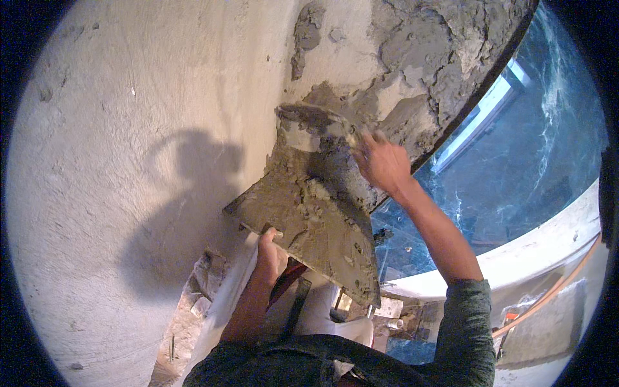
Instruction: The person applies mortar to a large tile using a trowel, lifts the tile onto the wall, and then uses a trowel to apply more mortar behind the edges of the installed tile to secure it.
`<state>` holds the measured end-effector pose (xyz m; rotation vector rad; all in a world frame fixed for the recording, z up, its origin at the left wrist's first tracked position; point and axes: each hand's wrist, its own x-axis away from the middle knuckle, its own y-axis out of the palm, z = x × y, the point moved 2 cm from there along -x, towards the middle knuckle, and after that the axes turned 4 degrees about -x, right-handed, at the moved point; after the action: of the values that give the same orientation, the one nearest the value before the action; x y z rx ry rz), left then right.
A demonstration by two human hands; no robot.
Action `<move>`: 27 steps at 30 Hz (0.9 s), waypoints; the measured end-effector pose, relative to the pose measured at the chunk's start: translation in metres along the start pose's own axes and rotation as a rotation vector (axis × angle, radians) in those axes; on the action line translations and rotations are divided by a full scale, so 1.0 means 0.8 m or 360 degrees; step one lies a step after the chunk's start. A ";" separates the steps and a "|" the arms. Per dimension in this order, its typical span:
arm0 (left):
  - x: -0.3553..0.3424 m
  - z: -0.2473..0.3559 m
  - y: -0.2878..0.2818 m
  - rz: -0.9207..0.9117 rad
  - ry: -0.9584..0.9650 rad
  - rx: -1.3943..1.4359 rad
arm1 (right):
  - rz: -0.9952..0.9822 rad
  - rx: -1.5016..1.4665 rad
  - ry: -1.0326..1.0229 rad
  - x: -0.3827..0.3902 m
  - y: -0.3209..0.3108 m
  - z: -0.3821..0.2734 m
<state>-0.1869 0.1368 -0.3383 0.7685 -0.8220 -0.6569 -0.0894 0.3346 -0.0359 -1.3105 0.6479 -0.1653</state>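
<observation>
So the left hand (269, 250) has a big mortar board (309, 235) by its near edge, thumb on top; the other fingers are tucked under where I can't really see them. The board sits right in front of the chest, tilted, its face mostly hidden under grey mortar. The right hand (385, 161) is a bit motion-blurred, but its fingers look closed around the right end of a flat, mortar-smeared tool (316, 118) at the far side of the board, up by the patchy mortar coat (419, 48) on the wall. Left of that, the wall (109, 97) is pale and rough, with the person's shadow (203, 161) on it. Over on the right there's a curved opening with a dark edge (506, 68), blue sheeting (548, 155) and a bright strip (474, 129). An orange hose or cable (560, 287) runs lower right. As for lettering, there's a pale rectangular bit (389, 307) just past the board's lower right corner, too small to make out any.
</observation>
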 end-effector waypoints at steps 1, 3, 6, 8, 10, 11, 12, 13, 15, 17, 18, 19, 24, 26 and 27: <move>0.009 0.001 0.012 -0.0037 0.0026 0.0015 | -0.0037 0.0029 0.0029 -0.017 -0.001 0.000; 0.028 0.012 0.038 0.0006 0.0079 0.0102 | -0.0070 0.0125 -0.0075 -0.051 -0.012 -0.004; 0.033 0.019 0.046 0.0007 0.0107 0.0205 | 0.0101 0.0098 -0.0159 -0.081 -0.041 -0.007; 0.039 0.026 0.057 -0.0047 0.0100 0.0124 | 0.0049 0.0211 -0.0143 -0.082 -0.069 -0.009; 0.032 0.019 0.043 0.0016 0.0085 0.0068 | 0.0057 0.0233 -0.0064 -0.074 -0.090 -0.004; 0.022 0.013 0.036 0.0036 0.0080 0.0046 | 0.0080 0.0205 0.0014 -0.062 -0.100 0.006; 0.009 0.008 0.021 0.0050 0.0108 -0.0037 | 0.0103 0.0174 0.0080 -0.050 -0.105 0.012; -0.003 0.005 0.003 0.0064 0.0137 -0.0120 | 0.0226 0.0083 0.0073 -0.039 -0.109 0.015; -0.014 -0.007 -0.029 0.0102 0.0149 -0.0198 | 0.0429 -0.0111 0.0075 -0.001 -0.107 0.019; -0.014 -0.005 -0.035 0.0116 0.0141 -0.0179 | -0.0006 -0.0352 0.0071 0.040 -0.053 0.030; -0.009 -0.003 -0.022 0.0101 0.0122 -0.0157 | -0.0164 -0.0342 0.0047 0.065 -0.023 0.033; 0.022 0.005 0.027 0.0069 0.0059 -0.0119 | -0.0325 -0.0316 0.0050 0.095 0.006 0.046; 0.035 0.010 0.025 0.0239 0.0053 -0.0138 | -0.0754 -0.0345 0.0014 0.168 0.147 0.063; 0.022 0.000 0.013 0.0230 0.0150 -0.0249 | -0.0820 -0.0188 -0.0032 0.182 0.210 0.090; 0.020 0.002 0.006 0.0233 0.0195 -0.0270 | -0.0907 -0.0166 -0.0029 0.177 0.216 0.086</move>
<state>-0.1789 0.1268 -0.3280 0.5828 -0.6941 -0.5357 0.0205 0.3741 -0.2385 -1.5707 0.2543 -0.5878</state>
